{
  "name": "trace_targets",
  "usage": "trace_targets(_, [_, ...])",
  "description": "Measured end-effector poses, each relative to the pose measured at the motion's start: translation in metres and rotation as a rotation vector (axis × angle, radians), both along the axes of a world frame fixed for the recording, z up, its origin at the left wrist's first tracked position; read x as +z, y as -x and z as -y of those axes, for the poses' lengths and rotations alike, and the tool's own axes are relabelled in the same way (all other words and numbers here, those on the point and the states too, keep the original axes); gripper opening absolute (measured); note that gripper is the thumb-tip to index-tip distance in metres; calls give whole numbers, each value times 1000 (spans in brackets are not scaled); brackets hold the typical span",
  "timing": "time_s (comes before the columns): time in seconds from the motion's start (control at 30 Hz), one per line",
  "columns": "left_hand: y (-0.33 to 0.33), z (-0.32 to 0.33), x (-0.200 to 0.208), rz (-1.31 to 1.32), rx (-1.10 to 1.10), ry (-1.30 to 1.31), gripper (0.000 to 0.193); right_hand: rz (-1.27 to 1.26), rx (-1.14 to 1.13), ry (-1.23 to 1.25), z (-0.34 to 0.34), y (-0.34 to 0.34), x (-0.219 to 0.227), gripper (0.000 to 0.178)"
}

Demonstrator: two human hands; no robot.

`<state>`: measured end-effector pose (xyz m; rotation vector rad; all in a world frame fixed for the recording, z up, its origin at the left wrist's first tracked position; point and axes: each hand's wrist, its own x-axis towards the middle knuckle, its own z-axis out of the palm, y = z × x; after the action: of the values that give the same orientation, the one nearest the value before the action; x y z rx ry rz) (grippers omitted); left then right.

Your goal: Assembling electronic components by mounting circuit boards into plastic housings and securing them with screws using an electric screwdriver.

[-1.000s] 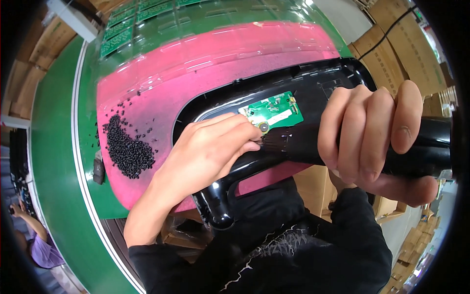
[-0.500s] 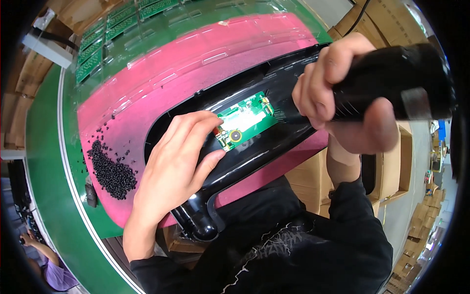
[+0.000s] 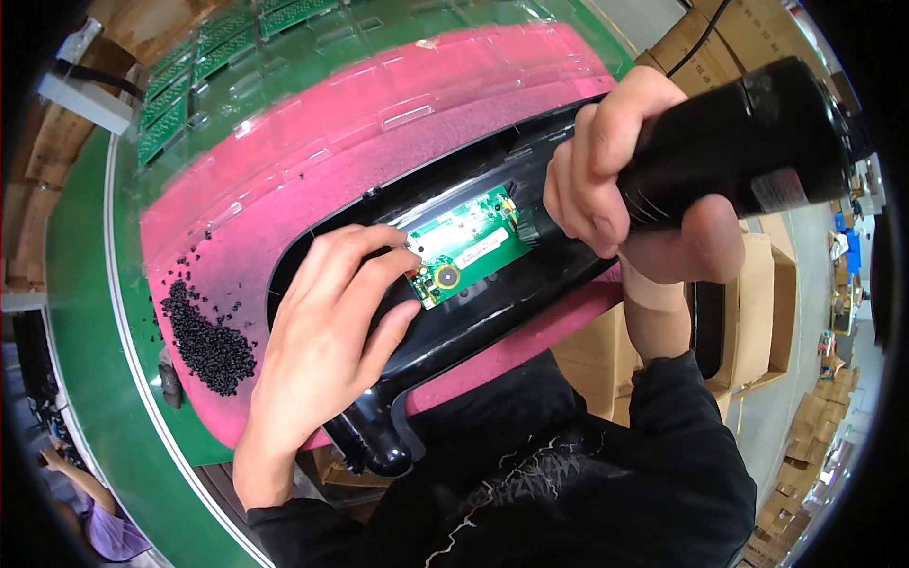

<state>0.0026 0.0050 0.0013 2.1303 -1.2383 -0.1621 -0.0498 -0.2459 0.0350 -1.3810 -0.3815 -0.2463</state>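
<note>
Head view: a green circuit board (image 3: 464, 241) is laid inside a black plastic housing (image 3: 516, 289), right at the fingertips of the left hand (image 3: 317, 327), which is loosely spread, not clenched. A black power screwdriver (image 3: 734, 147) is gripped by the right hand (image 3: 606, 151); its bit is hidden, so contact can't be told. Honestly, components could get scratched if the tool slips, and the board could be skewed if it's pushed unevenly by the left fingers. As for pointing, its long axis is slanted from those fingertips up toward the right hand, with the gold-ringed disc (image 3: 447, 276) placed at the left-hand end.
</note>
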Motion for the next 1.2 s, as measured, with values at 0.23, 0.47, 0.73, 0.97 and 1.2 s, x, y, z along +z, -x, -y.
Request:
trace_targets(0.23, [-15,-8,-4,229,275,95,32,22,-98,-28,2,4,0,57])
trace_targets(0.47, [-8,-13,-3,31,238,-157,18,-378,-313,-711,36,-11,5,16])
trace_targets(0.73, [-2,-20,3,-69,264,-120,17,-106,-569,-479,24,42,0,31])
trace_targets(0.97, [45,-72,39,221,501,63,21,459,-1372,-119,149,129,-45,28])
trace_targets(1.2, [4,-276,-10,1057,767,169,34,-327,-1952,928,290,235,-242,48])
